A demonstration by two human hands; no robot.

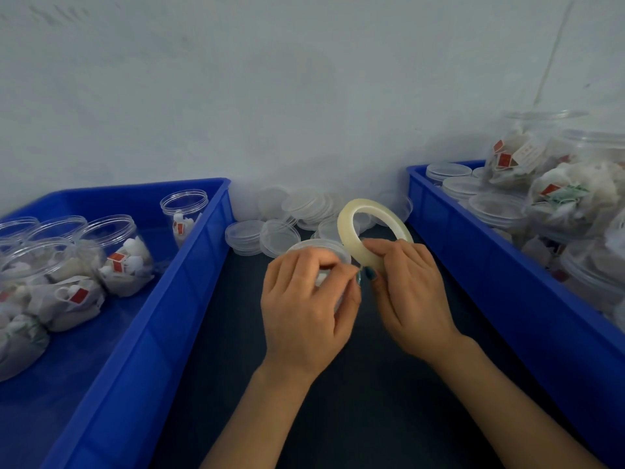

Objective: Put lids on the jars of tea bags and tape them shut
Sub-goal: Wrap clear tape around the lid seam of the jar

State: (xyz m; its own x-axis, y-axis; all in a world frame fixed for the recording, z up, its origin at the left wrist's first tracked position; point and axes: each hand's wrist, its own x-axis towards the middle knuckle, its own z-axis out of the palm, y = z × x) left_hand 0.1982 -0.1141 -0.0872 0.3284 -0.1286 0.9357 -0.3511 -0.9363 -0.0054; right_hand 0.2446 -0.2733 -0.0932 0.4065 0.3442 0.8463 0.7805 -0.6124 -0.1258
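Dark table (368,404), right hand (410,292) pinching tape roll (345,221)

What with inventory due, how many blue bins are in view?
2. The left bin holds lidless jars of tea bags; the right bin holds lids and filled jars. Others may lie out of frame.

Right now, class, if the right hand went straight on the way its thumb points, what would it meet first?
Probably the left hand, whose fingertips lie just ahead of the right hand holding the tape roll, at the lidded jar; depth is unclear, so perhaps the jar itself.
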